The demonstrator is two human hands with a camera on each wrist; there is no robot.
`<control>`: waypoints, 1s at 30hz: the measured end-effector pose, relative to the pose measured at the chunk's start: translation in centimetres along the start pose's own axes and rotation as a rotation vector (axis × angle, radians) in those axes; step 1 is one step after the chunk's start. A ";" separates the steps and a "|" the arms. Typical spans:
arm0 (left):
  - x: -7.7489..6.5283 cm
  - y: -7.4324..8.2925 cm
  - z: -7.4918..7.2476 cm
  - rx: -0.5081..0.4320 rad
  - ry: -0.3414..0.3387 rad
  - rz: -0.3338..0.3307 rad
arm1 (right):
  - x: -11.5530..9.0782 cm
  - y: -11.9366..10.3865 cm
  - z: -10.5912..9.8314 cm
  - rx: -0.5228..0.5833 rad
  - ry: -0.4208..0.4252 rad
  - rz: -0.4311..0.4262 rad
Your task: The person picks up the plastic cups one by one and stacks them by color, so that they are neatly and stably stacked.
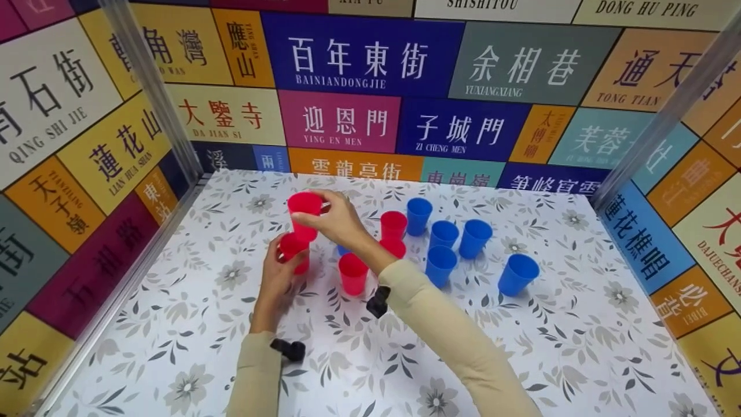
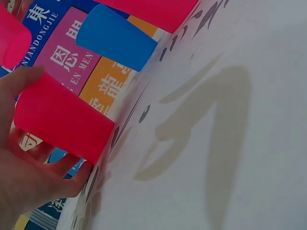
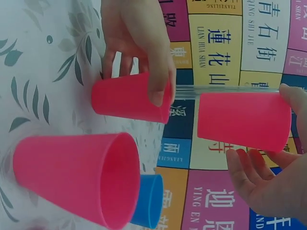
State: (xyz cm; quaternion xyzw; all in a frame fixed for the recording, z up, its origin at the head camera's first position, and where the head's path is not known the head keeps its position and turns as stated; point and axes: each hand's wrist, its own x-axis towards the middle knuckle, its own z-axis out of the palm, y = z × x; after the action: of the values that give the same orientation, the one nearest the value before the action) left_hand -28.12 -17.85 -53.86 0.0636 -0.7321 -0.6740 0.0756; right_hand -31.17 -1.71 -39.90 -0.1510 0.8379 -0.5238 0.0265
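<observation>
Red plastic-looking cup (image 3: 243, 122), pinched near its rim by the right hand (image 1: 341, 219), hovers at twelve o'clock over a second red cup (image 3: 122, 98), which the left hand (image 1: 277, 272) grips, likely for steadiness; at four o'clock, another smooth tapered cup (image 1: 354, 277); at three, blue cups (image 1: 441, 269), floral bench (image 1: 336, 362) beneath.

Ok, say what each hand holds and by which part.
The right hand holds the upper red plastic cup by its side near the rim; the left hand grips the lower red plastic cup by its sides.
</observation>
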 end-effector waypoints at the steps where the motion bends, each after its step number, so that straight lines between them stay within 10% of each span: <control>1: 0.0 0.0 0.0 0.000 0.001 0.001 | 0.1 0.1 0.4 0.002 -0.003 0.008; 30: -0.1 0.1 0.3 -0.064 0.026 -0.022 | 0.5 3.5 4.5 -0.028 -0.056 0.081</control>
State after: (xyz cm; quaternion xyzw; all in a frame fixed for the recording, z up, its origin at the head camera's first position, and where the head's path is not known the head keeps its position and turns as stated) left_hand -28.03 -17.56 -53.74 0.0780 -0.7083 -0.6970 0.0796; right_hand -31.48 -4.33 -44.96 -0.1320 0.8496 -0.5060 0.0689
